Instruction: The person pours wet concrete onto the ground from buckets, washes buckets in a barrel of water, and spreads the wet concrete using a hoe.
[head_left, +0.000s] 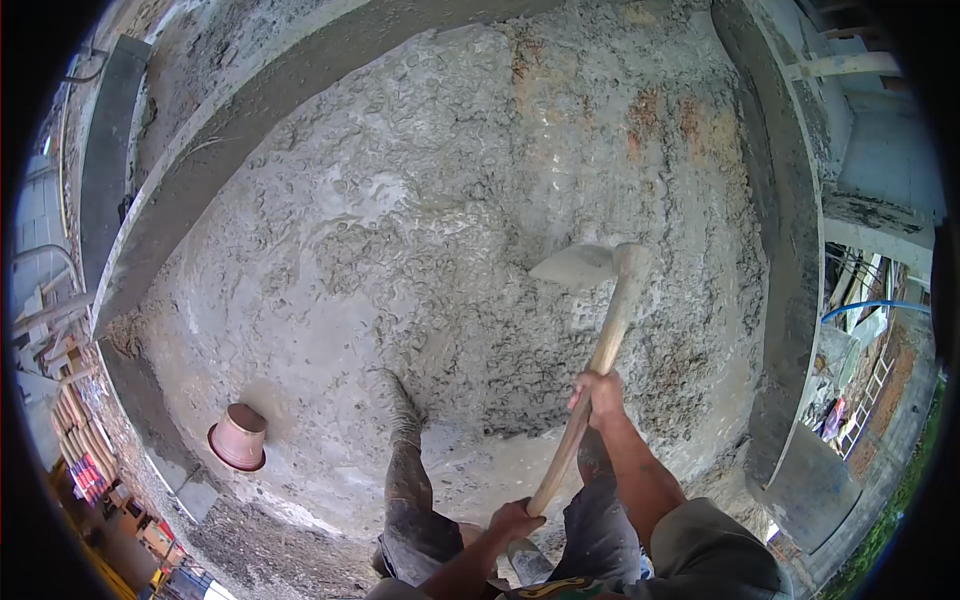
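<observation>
A hoe with a wooden handle [566, 450] slants up across the view, its blade [575, 266] at the top end lying on or in the wet grey concrete [400, 250]. My right hand [600, 396] is wrapped round the middle of the handle. Lower down, near my body, my left hand [517, 522] is closed round its rear part. My left boot [400, 410], coated in grey, stands in the concrete; my right foot is mostly hidden behind the arm and handle.
An upside-down pinkish bucket [240, 437] sits in the concrete at left. Grey boards or low walls [215, 130] edge the concrete on the left and on the right [790, 230]. Beyond the right edge are a blue hose [870, 305] and a small ladder [868, 408]; stacked sacks [80, 430] lie at far left.
</observation>
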